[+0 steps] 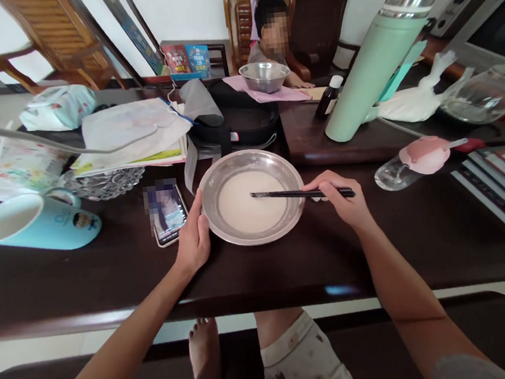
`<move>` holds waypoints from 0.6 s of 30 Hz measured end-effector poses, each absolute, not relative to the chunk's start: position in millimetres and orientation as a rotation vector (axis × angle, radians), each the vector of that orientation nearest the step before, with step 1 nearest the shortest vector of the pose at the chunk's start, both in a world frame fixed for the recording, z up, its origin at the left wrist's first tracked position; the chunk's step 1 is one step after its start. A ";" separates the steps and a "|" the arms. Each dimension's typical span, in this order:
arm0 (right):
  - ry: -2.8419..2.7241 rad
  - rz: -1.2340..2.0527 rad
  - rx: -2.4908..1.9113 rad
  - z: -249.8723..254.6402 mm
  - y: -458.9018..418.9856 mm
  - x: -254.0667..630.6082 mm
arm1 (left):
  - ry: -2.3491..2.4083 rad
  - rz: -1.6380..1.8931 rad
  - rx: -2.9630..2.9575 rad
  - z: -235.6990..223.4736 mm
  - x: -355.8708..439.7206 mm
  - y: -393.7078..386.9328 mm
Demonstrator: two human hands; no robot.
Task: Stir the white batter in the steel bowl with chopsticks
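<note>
A wide, shallow metal bowl (pixel 278 227) stands on the dark wooden table in front of me, holding a smooth off-white liquid or batter (pixel 247 205). My left hand (pixel 194 237) grips the bowl's left side, thumb by the rim and its other fingers partly hidden. In my right hand (pixel 345 198) is a pair of black chopsticks (pixel 284 195), held nearly level across the bowl's right rim. Their tips touch the pale mixture near its middle and look coated with it. Just left of my left hand lies a phone (pixel 170 215) with its screen lit.
A blue mug (pixel 41 224) and a glass dish (pixel 109 182) stand left. To the right are a green thermos (pixel 367 77), a pink-lidded cup (pixel 426 161) and stacked books (pixel 498 189). Beyond the bowl lies a black bag (pixel 246 124); a person (pixel 270 30) sits across the table.
</note>
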State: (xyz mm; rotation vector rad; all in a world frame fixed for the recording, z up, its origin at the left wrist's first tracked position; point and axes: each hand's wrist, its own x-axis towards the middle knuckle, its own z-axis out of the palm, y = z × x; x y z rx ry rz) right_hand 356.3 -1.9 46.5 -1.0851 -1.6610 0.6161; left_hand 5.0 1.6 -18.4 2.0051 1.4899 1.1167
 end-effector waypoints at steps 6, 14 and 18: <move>-1.693 0.711 -0.981 44.9 -0.8 353.4 | 1.505 1.137 2.009 -21.1 3.2 1.3; -1.593 0.649 -1.094 43.2 5.0 362.5 | 1.514 1.125 1.991 -16.5 4.7 -1.2; -1.675 0.753 -1.019 43.5 3.9 359.1 | 1.516 1.112 2.001 -15.1 5.4 -2.4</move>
